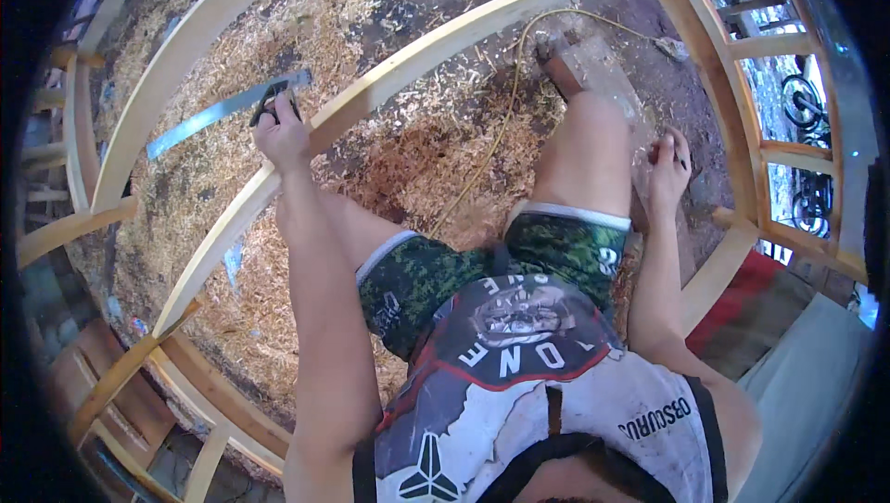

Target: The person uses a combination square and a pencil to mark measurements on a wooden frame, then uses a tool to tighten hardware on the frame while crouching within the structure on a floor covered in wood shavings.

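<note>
My left hand is closed around the dark looped handle of a hand saw. The saw's long bluish metal blade stretches out to the left above the shavings. My left forearm passes over a long curved wooden rail, close to the hand. Beside my bent right knee, my right hand has its fingers curled. A small dark thing shows at those fingers, too small to name.
Wood shavings cover much of the ground. A yellow cord runs across them near my right foot. Wooden framing surrounds me on both sides. A pale grey-green sheet and a red cloth lie at the lower right.
</note>
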Motion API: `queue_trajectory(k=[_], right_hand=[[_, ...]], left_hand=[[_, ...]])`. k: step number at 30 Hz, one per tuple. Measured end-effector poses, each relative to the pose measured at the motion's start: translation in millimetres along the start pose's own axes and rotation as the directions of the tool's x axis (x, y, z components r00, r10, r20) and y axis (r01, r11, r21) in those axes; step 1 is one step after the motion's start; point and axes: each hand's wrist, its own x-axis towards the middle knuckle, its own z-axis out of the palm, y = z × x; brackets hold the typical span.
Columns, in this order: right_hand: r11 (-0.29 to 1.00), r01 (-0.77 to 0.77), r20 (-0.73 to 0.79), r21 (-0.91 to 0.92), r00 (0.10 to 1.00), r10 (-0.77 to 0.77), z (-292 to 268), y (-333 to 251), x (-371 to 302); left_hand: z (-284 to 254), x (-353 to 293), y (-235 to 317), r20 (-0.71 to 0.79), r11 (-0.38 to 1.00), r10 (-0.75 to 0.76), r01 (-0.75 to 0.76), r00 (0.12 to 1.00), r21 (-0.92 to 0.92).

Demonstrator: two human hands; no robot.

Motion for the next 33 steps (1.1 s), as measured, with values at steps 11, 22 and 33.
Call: queue_trajectory(k=[11, 22, 33], right_hand=[[0.835, 0.549, 0.729, -0.028, 0.583, -0.358, 98.7, -91.2, -38.7], [0.796, 0.578, 0.981, -0.181, 0.160, 0.107, 148.9, 21.0, -92.7], [0.859, 0.455, 0.954, -0.234, 0.280, 0.111, 158.9, 23.8, -79.7]], left_hand=[[-16.5, 18.5, -28.7, -0.118, 0.961, -0.070, 0.099, 0.991, 0.258], [-3.1, -15.1, 14.4, 0.339, 0.953, 0.236, -0.286, 0.911, 0.105], [-5.5, 1.7, -10.2, 0.598, 0.984, 0.172, -0.167, 0.783, -0.064]])
